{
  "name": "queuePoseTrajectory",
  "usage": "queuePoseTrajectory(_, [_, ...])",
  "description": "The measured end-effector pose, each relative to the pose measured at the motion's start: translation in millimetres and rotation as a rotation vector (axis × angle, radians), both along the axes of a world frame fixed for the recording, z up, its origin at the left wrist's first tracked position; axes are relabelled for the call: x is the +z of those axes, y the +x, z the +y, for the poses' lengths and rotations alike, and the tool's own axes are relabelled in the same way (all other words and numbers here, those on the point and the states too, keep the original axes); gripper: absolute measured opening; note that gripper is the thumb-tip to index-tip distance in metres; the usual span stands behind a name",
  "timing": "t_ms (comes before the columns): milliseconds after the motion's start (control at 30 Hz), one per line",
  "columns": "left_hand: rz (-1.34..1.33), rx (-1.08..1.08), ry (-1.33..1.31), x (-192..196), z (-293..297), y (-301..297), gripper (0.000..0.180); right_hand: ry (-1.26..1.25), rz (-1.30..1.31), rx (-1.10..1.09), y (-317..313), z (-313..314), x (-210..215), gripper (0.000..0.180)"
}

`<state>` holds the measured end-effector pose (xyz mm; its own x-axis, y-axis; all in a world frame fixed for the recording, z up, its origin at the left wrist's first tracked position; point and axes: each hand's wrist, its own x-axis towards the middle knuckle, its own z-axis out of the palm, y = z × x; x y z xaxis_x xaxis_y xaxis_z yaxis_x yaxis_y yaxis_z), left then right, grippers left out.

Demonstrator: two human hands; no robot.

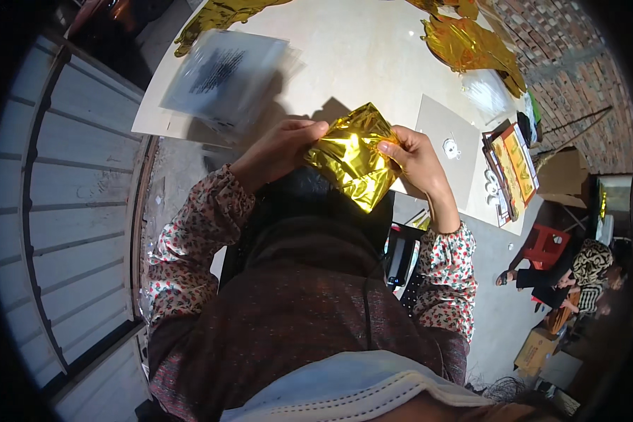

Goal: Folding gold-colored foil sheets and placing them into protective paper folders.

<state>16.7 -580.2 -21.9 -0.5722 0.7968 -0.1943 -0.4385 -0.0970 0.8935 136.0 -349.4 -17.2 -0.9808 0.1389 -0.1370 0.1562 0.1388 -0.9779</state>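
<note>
A folded piece of shiny gold foil (352, 156) is held up in front of my chest, over the near edge of a pale table (373, 56). My left hand (278, 151) grips its left edge with thumb on top. My right hand (415, 165) pinches its right edge with the fingers curled around it. Both forearms wear floral-patterned sleeves.
On the table lie a stack of clear plastic sleeves (225, 74), crumpled gold foil shapes (471, 46), a grey card (446, 144) and a pile of printed cards (513, 165). A railing (70, 176) runs on the left. A seated person (584, 271) and a red stool (545, 246) are on the right.
</note>
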Motion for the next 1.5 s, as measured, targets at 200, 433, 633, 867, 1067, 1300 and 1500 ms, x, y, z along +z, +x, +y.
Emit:
queuePoseTrajectory(200, [0.141, -0.144, -0.186, -4.2, -0.6, -4.3, 0.032, 0.062, -0.005, 0.029, 4.3, 7.6, -4.5, 0.014])
queuePoseTrajectory(433, [0.346, -0.154, -0.209, -3.5, 2.0, -4.7, 0.031, -0.006, -0.064, 0.069, 6.5, 10.1, -0.9, 0.013])
queuePoseTrajectory(633, [0.406, -0.143, -0.21, -0.6, 7.2, -3.1, 0.018, -0.002, -0.049, 0.067, 7.7, 11.2, -6.6, 0.013])
queuePoseTrajectory(867, [0.683, -0.049, -0.206, -8.6, 15.5, -3.4, 0.007, 0.043, -0.078, 0.053, 8.6, 8.5, 5.9, 0.012])
queuePoseTrajectory(1067, [0.423, -0.064, -0.157, 2.5, 17.9, -0.5, 0.008, 0.002, -0.076, 0.05, 10.8, 19.6, -6.1, 0.013])
queuePoseTrajectory(1300, [0.22, -0.092, 0.024, -9.0, 2.6, 6.3, 0.019, -0.036, -0.088, 0.038, 14.8, 19.5, -12.7, 0.013])
queuePoseTrajectory(1500, [0.053, -0.183, 0.019, -4.6, 2.6, 14.3, 0.039, -0.164, -0.119, 0.105, 18.8, 23.2, -18.9, 0.013])
